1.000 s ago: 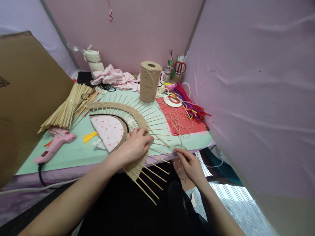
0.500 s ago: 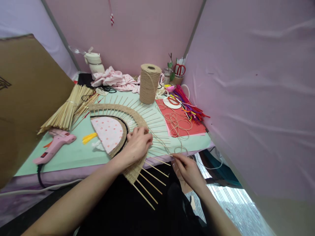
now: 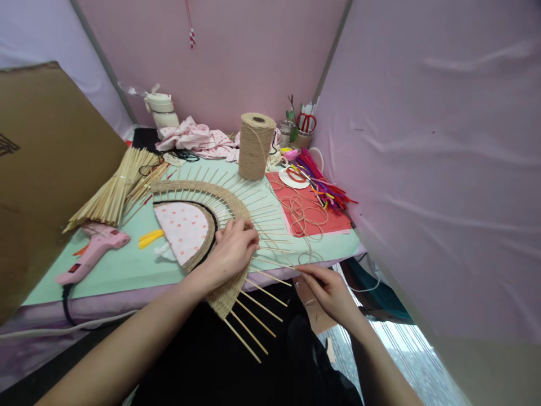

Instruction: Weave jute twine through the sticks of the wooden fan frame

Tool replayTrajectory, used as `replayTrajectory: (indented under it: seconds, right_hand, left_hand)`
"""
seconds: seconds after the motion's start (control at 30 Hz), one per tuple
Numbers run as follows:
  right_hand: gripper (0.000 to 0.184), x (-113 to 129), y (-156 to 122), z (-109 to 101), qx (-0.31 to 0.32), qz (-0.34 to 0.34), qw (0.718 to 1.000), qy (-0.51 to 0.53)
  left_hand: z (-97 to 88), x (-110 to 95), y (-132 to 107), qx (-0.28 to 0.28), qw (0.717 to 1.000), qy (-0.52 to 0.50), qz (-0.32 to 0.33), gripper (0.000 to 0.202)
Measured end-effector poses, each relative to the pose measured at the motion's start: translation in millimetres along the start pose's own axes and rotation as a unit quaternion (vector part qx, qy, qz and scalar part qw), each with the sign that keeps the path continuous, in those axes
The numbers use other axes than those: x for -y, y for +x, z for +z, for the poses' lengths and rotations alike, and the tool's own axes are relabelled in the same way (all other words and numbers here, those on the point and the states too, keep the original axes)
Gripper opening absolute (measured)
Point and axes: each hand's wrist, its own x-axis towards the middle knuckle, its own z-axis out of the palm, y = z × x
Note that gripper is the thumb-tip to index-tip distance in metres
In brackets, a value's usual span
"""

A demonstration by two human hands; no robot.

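Loose twine [image 3: 305, 212], spool [image 3: 255, 145] and glue gun [image 3: 93, 251] surround fan [image 3: 203, 188].

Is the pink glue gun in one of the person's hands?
No, the glue gun lies untouched on the green mat, left of the woven fan.

One head-worn camera looks forward and down, close over the table [image 3: 127, 270] filling 9 to 1 o'clock, left hand [image 3: 231, 252] and right hand [image 3: 332, 292] entering from 6, wall [image 3: 443, 169] at 3.
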Motion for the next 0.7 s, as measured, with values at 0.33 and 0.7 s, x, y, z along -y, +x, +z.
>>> replayTrajectory:
  seconds: [0.33, 0.7]
  right_hand:
    - [0.024, 46.5, 0.5, 24.1, 0.068, -0.133, 0.988, -0.049]
    - [0.027, 62.2, 9.3, 42.7, 0.133, -0.127, 0.983, -0.021]
  left_hand:
    - [10.6, -7.7, 4.5, -0.021, 1.0, -0.004, 0.022, 0.013]
    - [4.0, 26.2, 25.2, -0.02, 0.994, -0.027, 0.101, 0.035]
